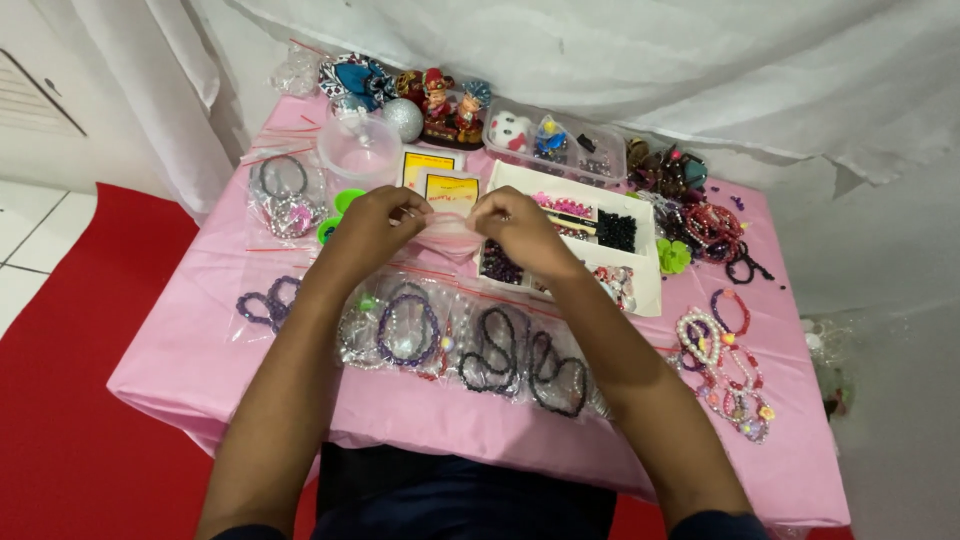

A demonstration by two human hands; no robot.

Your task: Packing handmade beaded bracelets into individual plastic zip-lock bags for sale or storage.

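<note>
Above the middle of the pink table (190, 360), a small clear zip bag (447, 226) is held by its top edge, pinched between the closed fingers of the left hand (372, 228) and right hand (520, 228). The sealing step seems in hand; pressing along the strip is called for. Bagged bracelets (405, 328) lie near, a bead tray (640, 290) right.

Home craft table (200, 340), bagged bracelets (405, 328)
</note>
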